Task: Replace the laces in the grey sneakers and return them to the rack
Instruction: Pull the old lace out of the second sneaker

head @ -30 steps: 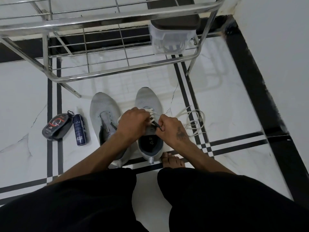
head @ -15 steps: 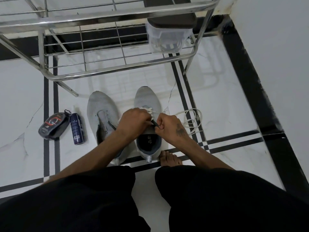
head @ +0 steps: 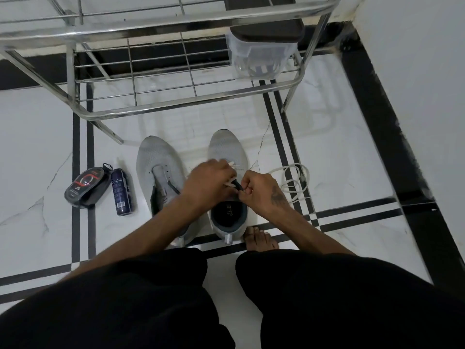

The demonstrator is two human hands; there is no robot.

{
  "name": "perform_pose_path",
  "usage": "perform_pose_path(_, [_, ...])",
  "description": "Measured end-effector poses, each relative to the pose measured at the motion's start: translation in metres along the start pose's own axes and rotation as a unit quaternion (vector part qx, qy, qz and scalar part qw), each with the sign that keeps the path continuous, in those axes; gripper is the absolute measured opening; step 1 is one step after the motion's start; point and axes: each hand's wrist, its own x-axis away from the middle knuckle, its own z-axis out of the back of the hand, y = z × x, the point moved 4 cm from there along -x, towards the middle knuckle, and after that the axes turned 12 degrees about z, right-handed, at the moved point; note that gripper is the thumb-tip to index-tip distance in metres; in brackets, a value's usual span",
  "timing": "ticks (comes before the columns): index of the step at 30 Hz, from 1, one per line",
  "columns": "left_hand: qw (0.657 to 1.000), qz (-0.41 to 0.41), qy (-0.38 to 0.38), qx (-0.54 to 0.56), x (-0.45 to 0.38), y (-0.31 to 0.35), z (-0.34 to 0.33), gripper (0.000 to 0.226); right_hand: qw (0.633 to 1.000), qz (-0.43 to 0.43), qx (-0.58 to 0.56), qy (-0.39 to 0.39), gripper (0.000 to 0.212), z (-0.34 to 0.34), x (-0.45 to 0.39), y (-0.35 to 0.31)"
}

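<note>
As fingers curl, both hands [head: 234, 183] pinch flat white lace [head: 231, 183].

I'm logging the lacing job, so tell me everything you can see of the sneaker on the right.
The right sneaker is grey knit with a dark lining, upright on the floor, toe toward the rack. White lace shows at its eyelets. The left hand and right hand work over its tongue, pinching lace.

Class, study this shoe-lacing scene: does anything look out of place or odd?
Yes: a loose white lace lies tangled on the floor right of the right sneaker, and a spray can lies tipped on its side left of the left sneaker.
</note>
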Motion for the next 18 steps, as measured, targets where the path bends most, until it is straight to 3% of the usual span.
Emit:
perform_pose_path(3, [1.0,-0.001,0.004,-0.027,-0.007,0.002,0.0,0.017,1.0,-0.011,-0.004,0.004,0.011,0.0,0.002,0.004])
perform_pose_path(8, [0.992,0.117,0.041,0.015,0.001,-0.072,0.023,0.006,0.999,-0.019,-0.019,0.027,0.013,0.002,0.006,0.01])
perform_pose_path(11, [0.997,0.038,0.042,0.051,0.008,-0.057,0.026,0.017,0.999,-0.011,-0.038,0.019,0.013,0.0,0.005,0.008])
perform_pose_path(14, [1.0,-0.014,-0.023,0.011,0.002,-0.016,0.002,0.032,0.999,-0.002,-0.037,0.003,0.013,0.001,0.005,0.008])
perform_pose_path(16, [0.999,-0.022,-0.022,-0.037,-0.002,0.0,-0.009,0.026,0.999,-0.002,-0.035,-0.007,0.012,0.002,0.005,0.009])
perform_pose_path(18, [1.0,-0.008,0.007,-0.014,-0.001,0.001,-0.005,0.021,1.0,-0.002,-0.029,-0.011,0.011,0.004,0.005,0.008])
